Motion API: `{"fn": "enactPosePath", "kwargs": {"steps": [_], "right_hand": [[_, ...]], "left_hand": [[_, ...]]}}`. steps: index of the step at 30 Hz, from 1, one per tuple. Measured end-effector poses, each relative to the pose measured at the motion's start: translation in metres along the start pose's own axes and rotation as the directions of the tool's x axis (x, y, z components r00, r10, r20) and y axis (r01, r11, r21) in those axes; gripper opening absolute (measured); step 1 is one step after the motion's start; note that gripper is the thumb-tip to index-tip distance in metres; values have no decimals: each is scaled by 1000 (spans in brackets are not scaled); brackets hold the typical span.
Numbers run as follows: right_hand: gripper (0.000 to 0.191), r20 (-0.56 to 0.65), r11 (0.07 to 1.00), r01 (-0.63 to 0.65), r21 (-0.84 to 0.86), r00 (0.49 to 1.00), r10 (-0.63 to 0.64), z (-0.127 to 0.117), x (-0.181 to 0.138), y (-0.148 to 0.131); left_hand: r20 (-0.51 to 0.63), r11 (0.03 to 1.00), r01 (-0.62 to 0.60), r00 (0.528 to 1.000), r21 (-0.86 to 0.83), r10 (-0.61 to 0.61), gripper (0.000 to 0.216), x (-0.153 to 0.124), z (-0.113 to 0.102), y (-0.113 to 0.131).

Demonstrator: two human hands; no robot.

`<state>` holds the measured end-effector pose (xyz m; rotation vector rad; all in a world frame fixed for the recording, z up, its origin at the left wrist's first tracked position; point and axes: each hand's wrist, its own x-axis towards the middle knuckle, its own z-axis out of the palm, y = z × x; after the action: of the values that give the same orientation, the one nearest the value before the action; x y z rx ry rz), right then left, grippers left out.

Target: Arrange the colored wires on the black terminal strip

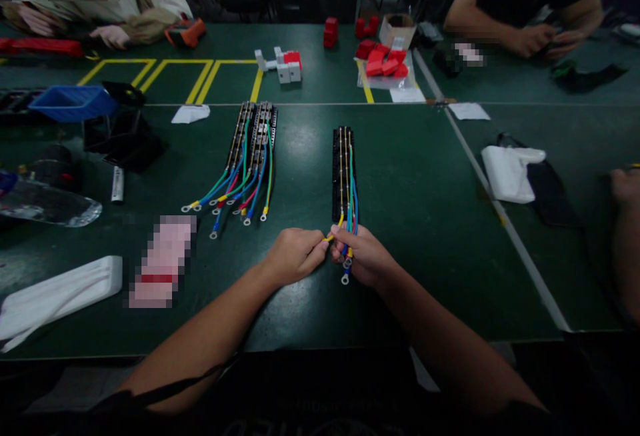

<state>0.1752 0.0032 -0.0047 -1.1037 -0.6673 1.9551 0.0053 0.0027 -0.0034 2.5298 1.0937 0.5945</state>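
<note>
A long black terminal strip (343,173) lies on the green table with coloured wires running from it toward me. My left hand (297,255) is closed, pinching the end of a yellow wire (329,239) that bends left from the strip's near end. My right hand (367,256) is wrapped round the bundle of blue, green and red wires (353,206) just below the strip. Ring terminals (345,279) on the wire ends hang out beneath the right fingers. To the left lie two similar strips (253,136), their wires fanned toward me and ending in ring terminals.
At left are a blue bin (75,101), a plastic bottle (50,203), a marker (117,185) and a white power strip (63,293). Red parts (385,61) and white blocks (287,68) sit further back. A white device (510,173) lies right. Other people sit across the table.
</note>
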Motion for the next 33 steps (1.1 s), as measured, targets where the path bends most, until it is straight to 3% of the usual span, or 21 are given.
{"fn": "enactPosePath", "kwargs": {"steps": [12,23,33], "right_hand": [[30,-2,999,-16,32,1000,16,0,1,1],[31,16,1000,2,7,1000,-2,-2,2,1],[32,25,1000,-4,13,1000,3,-2,1,0]], "left_hand": [[-1,995,20,1000,-99,-20,30,1,-1,1],[-5,999,-2,1000,-33,2,33,0,2,0],[-18,996,12,1000,-94,-14,30,2,0,2]]}}
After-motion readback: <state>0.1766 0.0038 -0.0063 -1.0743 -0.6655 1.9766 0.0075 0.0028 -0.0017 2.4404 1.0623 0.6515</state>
